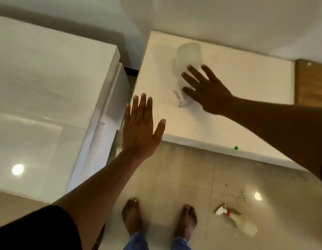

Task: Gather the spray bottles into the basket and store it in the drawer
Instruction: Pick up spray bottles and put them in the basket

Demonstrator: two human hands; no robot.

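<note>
**Both grips empty, two bottles in sight**

Grip check first — left hand (140, 130) spread flat and released, holding nothing, over the near-left corner of the white table (246, 83). Right hand (205, 91) splayed too, fingers wide, right at a pale, blurred spray bottle (187, 58) on that table; contact hard to call, no grasp closed. Count two bottles: that one, and a second spray bottle (237, 221) lying on its side on the tiled floor (174, 177) — red collar, white trigger — just right of two bare feet (160, 219).
</note>
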